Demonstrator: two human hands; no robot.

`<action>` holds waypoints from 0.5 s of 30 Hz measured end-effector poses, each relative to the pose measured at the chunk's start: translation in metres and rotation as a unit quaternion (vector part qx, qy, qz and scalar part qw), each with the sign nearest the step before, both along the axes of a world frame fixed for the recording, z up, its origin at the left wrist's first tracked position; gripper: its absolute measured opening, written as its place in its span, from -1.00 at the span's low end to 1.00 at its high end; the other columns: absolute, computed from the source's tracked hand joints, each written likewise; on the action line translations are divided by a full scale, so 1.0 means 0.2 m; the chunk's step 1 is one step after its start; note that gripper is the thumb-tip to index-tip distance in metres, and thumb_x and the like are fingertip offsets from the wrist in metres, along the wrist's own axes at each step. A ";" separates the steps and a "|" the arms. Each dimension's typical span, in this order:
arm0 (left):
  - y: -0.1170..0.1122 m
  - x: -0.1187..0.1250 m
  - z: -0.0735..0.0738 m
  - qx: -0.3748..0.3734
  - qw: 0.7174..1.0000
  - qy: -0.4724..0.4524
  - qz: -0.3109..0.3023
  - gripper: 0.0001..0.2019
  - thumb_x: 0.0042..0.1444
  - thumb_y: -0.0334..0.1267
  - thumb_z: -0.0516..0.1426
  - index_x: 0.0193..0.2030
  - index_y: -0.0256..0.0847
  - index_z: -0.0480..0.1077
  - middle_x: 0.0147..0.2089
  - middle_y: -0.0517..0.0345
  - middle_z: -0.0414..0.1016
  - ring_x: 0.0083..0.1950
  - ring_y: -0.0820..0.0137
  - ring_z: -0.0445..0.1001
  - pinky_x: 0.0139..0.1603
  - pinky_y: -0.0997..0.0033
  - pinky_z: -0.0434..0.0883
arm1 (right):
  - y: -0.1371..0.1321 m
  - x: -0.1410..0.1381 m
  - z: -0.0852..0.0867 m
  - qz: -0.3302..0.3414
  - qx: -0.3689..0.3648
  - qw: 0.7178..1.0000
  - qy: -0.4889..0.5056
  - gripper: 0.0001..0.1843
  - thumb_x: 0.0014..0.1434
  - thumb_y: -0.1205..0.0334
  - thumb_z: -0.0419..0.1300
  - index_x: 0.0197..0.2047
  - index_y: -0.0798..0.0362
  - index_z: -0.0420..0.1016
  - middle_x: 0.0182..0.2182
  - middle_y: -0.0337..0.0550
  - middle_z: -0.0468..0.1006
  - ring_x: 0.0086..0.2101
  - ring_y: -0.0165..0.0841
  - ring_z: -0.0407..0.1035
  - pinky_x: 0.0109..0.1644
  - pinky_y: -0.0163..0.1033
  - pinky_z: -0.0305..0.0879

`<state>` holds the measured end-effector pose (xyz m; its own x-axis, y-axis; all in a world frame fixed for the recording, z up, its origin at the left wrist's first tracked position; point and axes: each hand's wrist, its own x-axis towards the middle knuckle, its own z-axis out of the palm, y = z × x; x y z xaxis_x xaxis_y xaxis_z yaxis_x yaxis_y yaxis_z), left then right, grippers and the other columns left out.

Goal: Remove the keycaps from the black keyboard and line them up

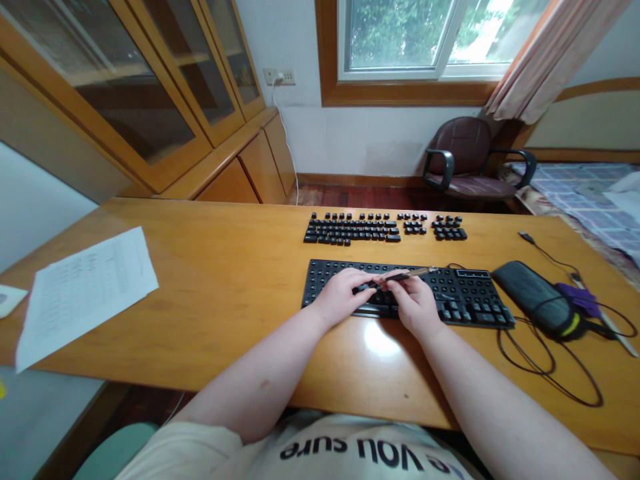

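A black keyboard (473,283) lies on the wooden desk, with many of its keycaps off and some still on along the lower right. My right hand (417,307) is closed over its middle, gripping a slim dark tool (413,273) with a lighter, shiny far end that points right. Beside it, my left hand (345,293) rests over the keyboard's left half, its fingertips pinched together close to the tool's near end. Whatever those fingers hold is hidden. Loose black keycaps (350,230) stand in rows behind the keyboard, grouped like a keyboard layout.
A dark grey case (537,297) lies right of the keyboard, with a purple piece (577,300) beside it. A black cable (555,373) loops near the desk's right front. Printed paper (90,287) lies at the left. An office chair (465,160) stands beyond the desk.
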<state>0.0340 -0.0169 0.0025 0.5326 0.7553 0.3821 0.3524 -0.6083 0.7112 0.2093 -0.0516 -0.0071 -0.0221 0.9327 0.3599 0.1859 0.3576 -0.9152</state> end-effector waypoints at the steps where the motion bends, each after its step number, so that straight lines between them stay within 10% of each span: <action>1: 0.00 0.00 0.00 -0.006 1.000 -0.001 -0.003 -0.75 0.07 -0.35 0.15 -0.08 -0.16 0.47 -0.11 0.11 0.54 -0.07 0.38 0.44 0.03 0.34 0.37 | 0.00 0.00 0.00 -0.001 0.001 1.000 -0.010 -0.81 0.21 0.18 0.08 -0.26 0.05 0.48 -0.30 -0.09 0.55 -0.29 -0.30 0.44 -0.19 -0.17 0.39; 10: 0.00 0.01 0.01 -0.156 0.987 -0.035 0.008 -0.77 0.03 -0.30 0.17 -0.13 -0.17 0.49 -0.12 0.09 0.55 -0.10 0.34 0.48 0.01 0.32 0.37 | -0.01 0.00 -0.02 0.004 0.008 1.000 0.016 -0.84 0.21 0.21 0.09 -0.26 0.02 0.49 -0.28 -0.10 0.55 -0.24 -0.30 0.42 -0.10 -0.14 0.35; 15: 0.02 0.01 0.00 -0.353 0.920 -0.165 -0.030 -0.73 -0.01 -0.19 0.21 -0.18 -0.30 0.48 -0.25 0.03 0.56 -0.24 0.37 0.49 -0.10 0.33 0.40 | 0.01 -0.01 -0.02 0.036 -0.043 0.989 0.139 -0.83 0.19 0.13 0.12 -0.29 0.04 0.46 -0.35 -0.12 0.55 -0.43 -0.36 0.40 -0.28 -0.19 0.39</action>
<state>0.0365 -0.0122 0.0020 0.5238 0.8507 -0.0445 0.0272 0.0355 0.9990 0.2080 -0.0491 -0.0105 -0.0009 0.9596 0.2814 -0.1012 0.2799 -0.9547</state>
